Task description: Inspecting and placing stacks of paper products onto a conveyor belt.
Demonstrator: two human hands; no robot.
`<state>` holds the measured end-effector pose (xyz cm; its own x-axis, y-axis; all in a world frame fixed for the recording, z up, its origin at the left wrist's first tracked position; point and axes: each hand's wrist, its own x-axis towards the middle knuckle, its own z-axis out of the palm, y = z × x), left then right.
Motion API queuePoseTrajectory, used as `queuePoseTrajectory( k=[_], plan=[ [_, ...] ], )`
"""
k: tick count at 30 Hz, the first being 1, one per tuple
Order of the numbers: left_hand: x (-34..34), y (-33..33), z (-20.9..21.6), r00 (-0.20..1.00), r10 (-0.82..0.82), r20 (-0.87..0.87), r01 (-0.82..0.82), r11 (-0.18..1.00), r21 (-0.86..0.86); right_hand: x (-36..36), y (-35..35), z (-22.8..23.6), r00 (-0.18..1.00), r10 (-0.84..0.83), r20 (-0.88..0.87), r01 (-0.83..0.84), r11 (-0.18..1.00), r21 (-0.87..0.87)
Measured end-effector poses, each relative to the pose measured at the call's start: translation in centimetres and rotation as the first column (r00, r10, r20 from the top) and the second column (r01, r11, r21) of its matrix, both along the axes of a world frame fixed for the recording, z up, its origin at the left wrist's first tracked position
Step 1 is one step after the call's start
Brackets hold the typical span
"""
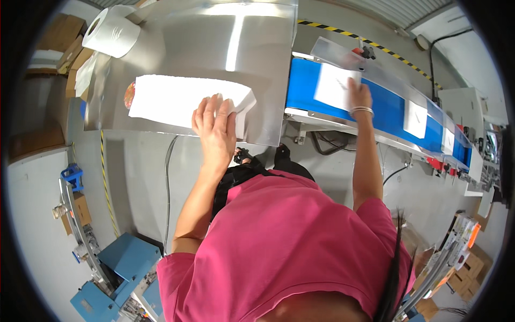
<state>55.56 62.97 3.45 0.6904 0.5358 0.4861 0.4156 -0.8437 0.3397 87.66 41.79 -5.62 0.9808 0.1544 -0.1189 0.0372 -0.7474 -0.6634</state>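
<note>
A long row of stacked white sheets or flat packets [174, 99] lies on a shiny metal table [188, 51]; I cannot tell which they are. My left hand [216, 121] rests on its right end, fingers spread and slightly bent. A round red-patterned thing [129, 95] shows at the row's left end. Over at the right, my right hand [361, 97] is at the right edge of a white rectangular sheet [332, 86] on a blue conveyor belt [300, 83]. Motion blurs that hand, so its grip is unclear.
Farther along the belt lie more white rectangles [415, 118]. A transparent guard [386, 78] runs along its far side. A large white roll [111, 33] stands at the table's far left corner. Blue machine covers [129, 256] are at the lower left. A cable [169, 182] hangs down beside the table.
</note>
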Motion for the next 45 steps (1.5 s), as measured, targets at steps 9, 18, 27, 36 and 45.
queuePoseTrajectory(
  k=[9,18,27,36,45],
  plan=[
    [-0.7,-0.2,-0.1,0.999,-0.03,-0.026,0.03,0.999,-0.02,-11.0,9.4,8.4,0.483,0.876,0.015,-0.83,0.452,0.327],
    [-1.0,1.6,-0.3,1.0,-0.02,0.011,0.021,0.998,-0.067,-7.2,9.0,2.2,0.708,0.654,-0.267,-0.416,0.692,0.59],
    [-1.4,1.6,0.1,0.999,-0.016,-0.052,0.018,0.999,0.037,1.7,-0.5,0.5,0.998,0.017,0.061,-0.014,0.999,-0.046],
    [-1.3,1.3,0.1,0.999,-0.044,-0.019,0.043,0.999,-0.032,-6.9,4.2,6.2,0.778,0.603,0.177,-0.628,0.756,0.185],
    [-1.2,2.2,0.8,1.0,-0.008,-0.016,0.007,0.996,-0.084,-12.1,12.8,4.4,0.471,0.863,-0.185,-0.717,0.496,0.49]
  ],
)
